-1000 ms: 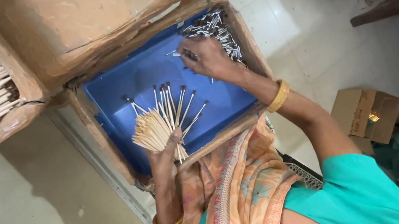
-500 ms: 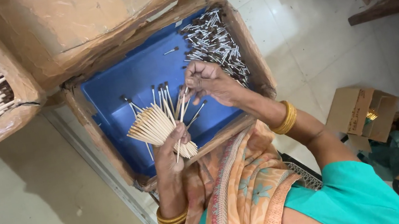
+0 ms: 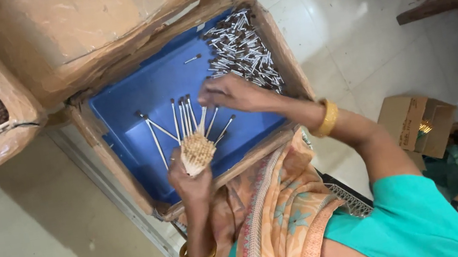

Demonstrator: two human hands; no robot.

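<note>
Several sticks (image 3: 196, 152) bunched in left hand (image 3: 188, 182) fingers, fanning upward.

Single head view, worn on person's head, looking steeply down and forward over own arms. Close range: blue tray (image 3: 131, 101) fills frame centre. Left hand (image 3: 190, 175) at 6 o'clock of centre, right hand (image 3: 229, 92) at 3 o'clock. Floor (image 3: 27, 255) at 8 o'clock. No second view.
</note>
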